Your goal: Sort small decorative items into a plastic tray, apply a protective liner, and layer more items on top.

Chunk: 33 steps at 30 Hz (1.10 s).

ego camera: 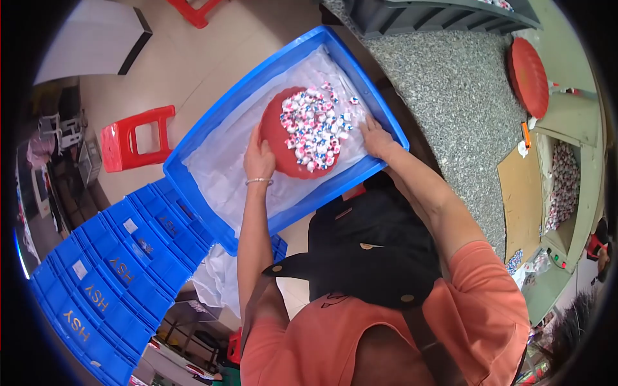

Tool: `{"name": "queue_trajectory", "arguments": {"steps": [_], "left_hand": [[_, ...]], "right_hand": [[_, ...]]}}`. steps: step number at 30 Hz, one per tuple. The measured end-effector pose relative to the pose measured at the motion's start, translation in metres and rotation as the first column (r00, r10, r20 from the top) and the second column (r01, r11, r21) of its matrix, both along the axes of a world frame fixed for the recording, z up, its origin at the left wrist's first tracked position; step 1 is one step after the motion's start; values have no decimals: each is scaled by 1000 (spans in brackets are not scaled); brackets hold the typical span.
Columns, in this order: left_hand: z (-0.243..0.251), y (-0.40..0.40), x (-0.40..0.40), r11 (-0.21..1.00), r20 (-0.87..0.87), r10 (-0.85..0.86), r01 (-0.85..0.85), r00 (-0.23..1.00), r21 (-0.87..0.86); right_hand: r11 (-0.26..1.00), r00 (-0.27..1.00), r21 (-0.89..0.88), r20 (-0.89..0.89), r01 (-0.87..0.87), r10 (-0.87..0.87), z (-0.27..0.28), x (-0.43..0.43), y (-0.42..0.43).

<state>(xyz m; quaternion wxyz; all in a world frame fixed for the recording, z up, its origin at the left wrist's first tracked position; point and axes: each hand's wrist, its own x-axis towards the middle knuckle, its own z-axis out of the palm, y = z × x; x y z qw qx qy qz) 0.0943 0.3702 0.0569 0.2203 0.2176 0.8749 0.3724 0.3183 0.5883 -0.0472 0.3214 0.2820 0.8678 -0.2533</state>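
Note:
My left hand (259,157) grips the left rim of a round red plastic tray (276,144) with a scalloped edge, the thumb over its inner side. The tray sits over a white plastic liner (217,181) inside a blue plastic crate (251,77). Small white pieces with pink and blue marks (316,128) lie heaped on the tray's right part, and several are on the liner past its rim. My right hand (377,137) rests on the liner beside the crate's right wall, fingers slightly apart. I see no piece in it; its fingertips are partly unclear.
Stacked blue crates (116,270) stand at the lower left. A red plastic stool (137,140) is on the floor at left. To the right runs a speckled stone worktop (449,96) with a grey bin (444,19), another red tray (528,79) and a cardboard sheet (521,198).

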Motion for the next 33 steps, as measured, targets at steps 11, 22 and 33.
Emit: {"name": "queue_trajectory", "arguments": {"steps": [11,22,33], "left_hand": [[78,-48,-33,903,-253,-117,-4,960,-430],[82,-148,-10,850,-742,-527,248,414,-464],[303,39,-44,706,135,280,-300,950,642]], "right_hand": [[998,999,47,-4,-37,37,-10,-2,-6],[948,918,243,-289,-205,272,38,13,-17],[856,327,181,-945,483,15,310,31,151]]}}
